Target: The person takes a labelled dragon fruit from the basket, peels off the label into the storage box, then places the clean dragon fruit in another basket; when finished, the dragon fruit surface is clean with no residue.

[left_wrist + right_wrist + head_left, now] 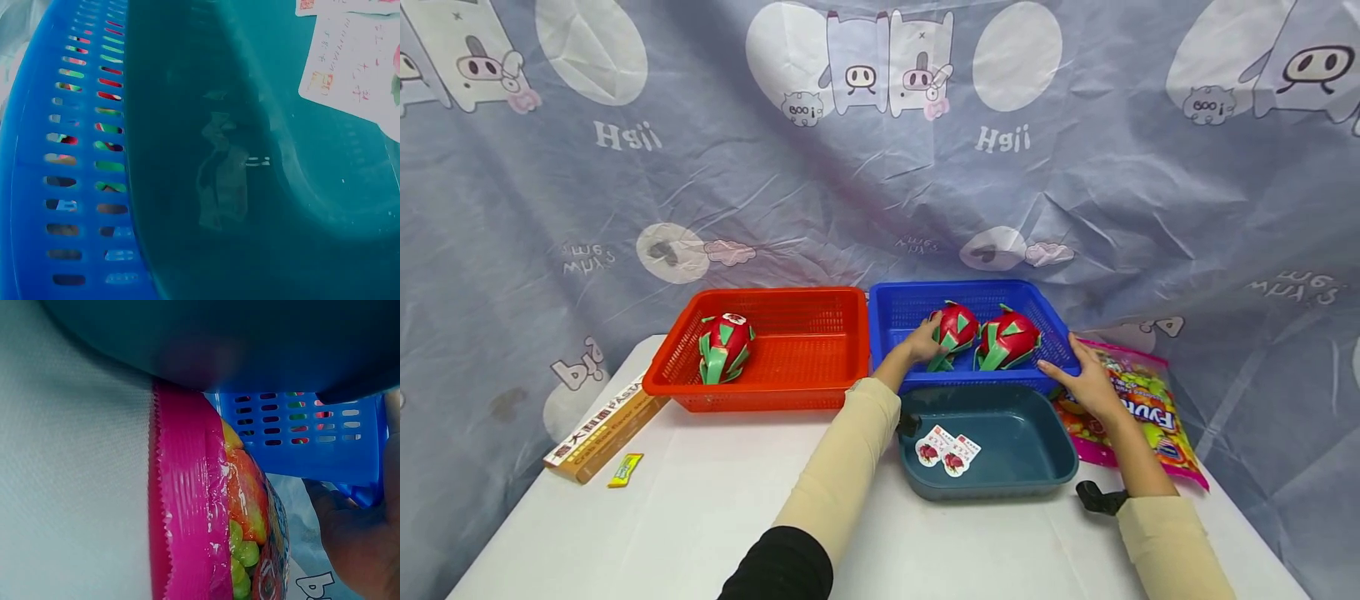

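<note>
Two red-and-green dragon fruits, the left one and the right one, lie side by side in a blue perforated basket. My left hand reaches over the front rim and holds the left fruit at its left side; the fruit partly hides the fingers. At the basket's front right corner, my right hand grips the rim, thumb in front and fingers along the side. Directly before the basket stands a teal tub with two dragon fruit stickers in it.
Left of the blue basket, a red basket holds another dragon fruit. A long pasta box and a small yellow packet lie at the table's left. A pink candy bag lies under my right forearm. A patterned curtain hangs behind.
</note>
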Tool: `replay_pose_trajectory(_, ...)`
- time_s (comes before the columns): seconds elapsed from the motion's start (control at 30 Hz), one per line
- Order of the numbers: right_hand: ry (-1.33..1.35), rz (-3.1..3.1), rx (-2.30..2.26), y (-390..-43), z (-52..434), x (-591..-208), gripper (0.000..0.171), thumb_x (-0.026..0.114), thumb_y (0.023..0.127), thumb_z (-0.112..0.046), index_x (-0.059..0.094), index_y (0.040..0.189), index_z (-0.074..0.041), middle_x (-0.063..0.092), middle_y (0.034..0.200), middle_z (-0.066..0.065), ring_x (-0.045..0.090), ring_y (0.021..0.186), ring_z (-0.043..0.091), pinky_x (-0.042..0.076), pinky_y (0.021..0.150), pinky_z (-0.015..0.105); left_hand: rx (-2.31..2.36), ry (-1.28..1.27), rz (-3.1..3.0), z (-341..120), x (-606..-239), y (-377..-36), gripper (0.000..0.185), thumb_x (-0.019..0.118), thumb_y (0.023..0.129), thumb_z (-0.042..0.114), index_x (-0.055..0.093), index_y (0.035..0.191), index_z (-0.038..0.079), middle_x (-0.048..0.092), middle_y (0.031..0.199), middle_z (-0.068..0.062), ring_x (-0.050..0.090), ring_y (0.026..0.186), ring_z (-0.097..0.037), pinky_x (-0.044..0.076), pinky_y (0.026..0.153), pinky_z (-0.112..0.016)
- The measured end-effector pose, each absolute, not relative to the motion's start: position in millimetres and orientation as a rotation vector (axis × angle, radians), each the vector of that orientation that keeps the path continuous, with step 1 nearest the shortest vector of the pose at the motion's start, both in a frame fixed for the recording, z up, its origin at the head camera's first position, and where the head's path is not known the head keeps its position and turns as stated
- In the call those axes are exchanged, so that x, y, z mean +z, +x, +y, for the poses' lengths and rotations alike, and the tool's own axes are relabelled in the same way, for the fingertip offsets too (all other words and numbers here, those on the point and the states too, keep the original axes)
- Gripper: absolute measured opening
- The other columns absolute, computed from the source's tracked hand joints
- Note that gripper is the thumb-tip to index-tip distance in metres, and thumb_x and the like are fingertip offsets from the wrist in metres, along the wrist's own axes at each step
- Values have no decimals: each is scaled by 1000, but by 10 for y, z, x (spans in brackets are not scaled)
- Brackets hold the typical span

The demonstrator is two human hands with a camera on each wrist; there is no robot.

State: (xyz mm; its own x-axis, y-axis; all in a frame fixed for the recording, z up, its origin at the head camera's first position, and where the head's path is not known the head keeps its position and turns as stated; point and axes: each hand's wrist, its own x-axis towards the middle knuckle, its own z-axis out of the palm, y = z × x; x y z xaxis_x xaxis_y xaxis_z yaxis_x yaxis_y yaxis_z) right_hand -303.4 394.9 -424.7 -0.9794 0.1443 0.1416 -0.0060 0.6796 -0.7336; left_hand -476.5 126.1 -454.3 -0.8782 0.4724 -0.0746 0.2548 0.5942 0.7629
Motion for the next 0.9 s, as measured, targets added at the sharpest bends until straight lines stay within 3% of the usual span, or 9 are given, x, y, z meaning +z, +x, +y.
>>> replay_pose_trajectory(0.07, -116, -2714, 1187, -3034, 3925, -4239, 92, 54, 81, -54, -3, 144, -17, -3, 145, 27, 9, 126, 55, 13, 92, 70, 1127, 560, 2565, 1202, -4410, -4645, 83, 65, 82, 19, 10, 141, 39, 8, 150, -5, 14, 135, -25, 23, 107, -37)
replay_pose_trajectory(0.1, -116, -2715, 1185, -3037, 3917, -4236, 92, 54, 81, -55, -3, 144, -18, -3, 146, 27, 9, 126, 55, 13, 92, 70, 1170, 571, 2543, 1187, -4417, -4651, 83, 64, 82, 16, 11, 142, 36, 12, 149, -10, 27, 131, -26, 30, 103, -37)
replay_pose_trajectory(0.2, -104, -2711, 1187, -3052, 3908, -4229, 92, 54, 81, -54, -3, 144, -18, -3, 145, 28, 9, 126, 55, 13, 92, 70, 1309, 549, 2465, 1145, -4388, -4574, 78, 63, 83, 12, 17, 143, 31, 21, 146, -11, 51, 111, -25, 47, 85, -37)
replay_pose_trajectory(0.3, -94, -2700, 1184, -3069, 3918, -4229, 92, 54, 82, -53, -2, 144, -16, -2, 145, 28, 8, 126, 54, 12, 92, 70, 1502, 579, 2318, 1051, -4383, -4555, 77, 67, 80, 11, 25, 142, 26, 29, 142, -8, 60, 86, -16, 53, 64, -30)
replay_pose_trajectory(0.43, -94, -2700, 1193, -3075, 3923, -4227, 91, 53, 82, -53, -3, 144, -16, -3, 146, 27, 6, 127, 54, 11, 92, 71, 1557, 689, 2333, 764, -4109, -4333, 67, 66, 81, 15, 33, 140, 19, 33, 142, -4, 55, 105, -18, 49, 81, -31)
replay_pose_trajectory(0.5, -101, -2706, 1192, -3068, 3912, -4226, 91, 53, 82, -54, -4, 144, -16, -4, 146, 27, 5, 127, 54, 11, 92, 71, 1585, 687, 2360, 566, -3763, -4003, 59, 60, 85, 9, 35, 139, 14, 33, 142, -7, 46, 119, -24, 43, 93, -35)
replay_pose_trajectory(0.6, -111, -2714, 1193, -3049, 3900, -4231, 91, 52, 82, -54, -4, 143, -17, -5, 145, 27, 5, 126, 55, 11, 91, 71, 1732, 776, 2392, 219, -3507, -3684, 51, 56, 87, 7, 39, 135, 7, 36, 140, -12, 40, 123, -31, 39, 96, -38)
replay_pose_trajectory(0.77, -100, -2718, 1194, -3033, 3900, -4251, 90, 52, 83, -52, -4, 143, -15, -5, 145, 28, 6, 126, 55, 11, 92, 70, 1891, 870, 2778, -510, -3497, -3467, 45, 59, 85, 9, 48, 129, 8, 43, 133, -12, 41, 123, -27, 39, 96, -41)
replay_pose_trajectory(0.9, -90, -2710, 1196, -3042, 3916, -4254, 89, 51, 84, -51, -5, 143, -17, -6, 145, 28, 5, 126, 55, 10, 92, 70, 1908, 605, 3256, -1159, -3623, -3401, 52, 62, 82, 14, 45, 131, 12, 42, 132, -9, 38, 123, -23, 33, 99, -42)
